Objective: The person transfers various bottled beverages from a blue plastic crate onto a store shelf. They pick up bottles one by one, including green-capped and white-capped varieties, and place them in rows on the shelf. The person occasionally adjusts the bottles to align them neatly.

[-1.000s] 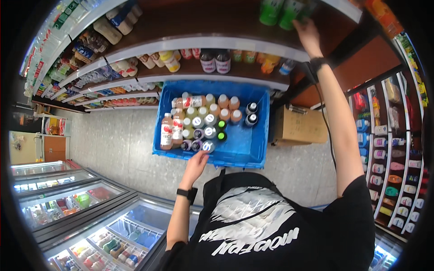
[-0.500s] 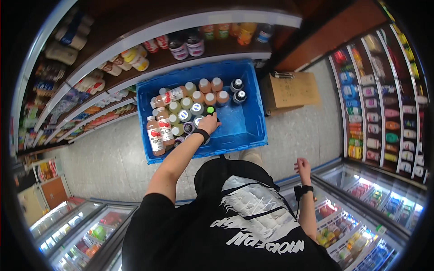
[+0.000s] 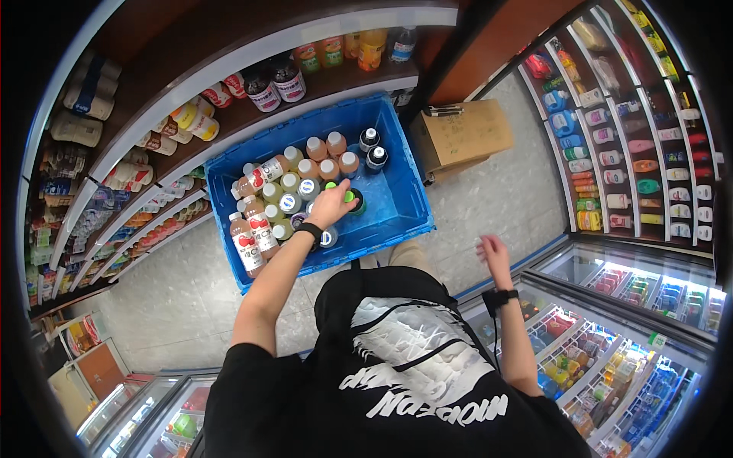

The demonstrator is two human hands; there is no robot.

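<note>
Over the middle of a blue crate [image 3: 416, 164], my left hand [image 3: 330, 206] is closed on a dark bottle [image 3: 357, 203] with a bright green cap. Just behind it another green cap [image 3: 330, 185] shows among the bottles. Beside the hand, white-capped bottles of pale yellow drink [image 3: 272, 194] stand upright. Pink bottles [image 3: 308, 168] stand farther back, and two dark bottles [image 3: 376, 158] are at the crate's right. Pink bottles with a red fruit picture [image 3: 246, 244] lean at the left side. My right hand [image 3: 495, 256] hangs apart from the crate, its fingers loosely spread and holding nothing.
Behind the crate a shelf [image 3: 336, 84] carries dark, orange and red bottles. A cardboard box [image 3: 467, 137] stands right of the crate. Shelves of coloured bottles [image 3: 615, 156] line the right, and glass-topped freezers [image 3: 603, 336] stand near me on both sides.
The view has shifted, so the crate sits farther left. My left hand has moved rightward within the crate with the green-capped bottle, uncovering a second green cap. My right hand stays out to the side.
</note>
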